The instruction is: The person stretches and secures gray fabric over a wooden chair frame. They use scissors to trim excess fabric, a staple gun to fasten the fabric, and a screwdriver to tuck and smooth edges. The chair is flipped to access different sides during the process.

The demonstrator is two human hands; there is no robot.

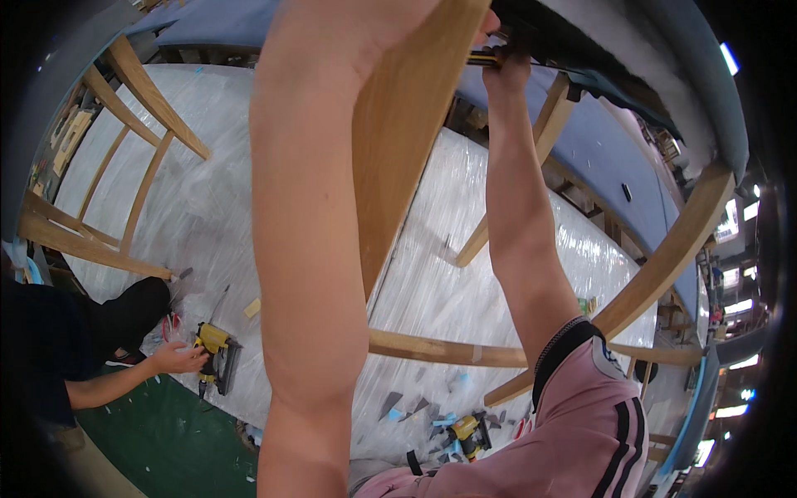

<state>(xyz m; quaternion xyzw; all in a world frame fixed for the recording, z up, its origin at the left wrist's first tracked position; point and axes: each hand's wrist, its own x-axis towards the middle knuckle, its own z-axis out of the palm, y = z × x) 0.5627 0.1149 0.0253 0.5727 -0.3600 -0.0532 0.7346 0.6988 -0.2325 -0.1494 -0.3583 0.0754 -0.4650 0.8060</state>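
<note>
My left arm rises through the middle of the view, and my left hand (397,23) is at the top edge, partly cut off. It is closed round a broad wooden chair leg (407,141), with a reddish fingertip showing past the leg's far side. Farther right, my right hand (508,71) is closed on a slim tool with a yellow-and-black handle (483,59); its working end is hidden. Both hands are up by the dark underside (548,33) of an upholstered chair. A curved wooden rail (448,349) of the chair frame runs below my arms.
A plastic-wrapped tabletop (224,224) lies beneath, with dark and blue scraps (411,408) on it. One yellow-and-black staple gun (471,436) lies near me. At left, a co-worker's hand (178,358) is beside another staple gun (217,358), near a wooden chair frame (149,195). Blue upholstered pieces (602,153) stand beyond.
</note>
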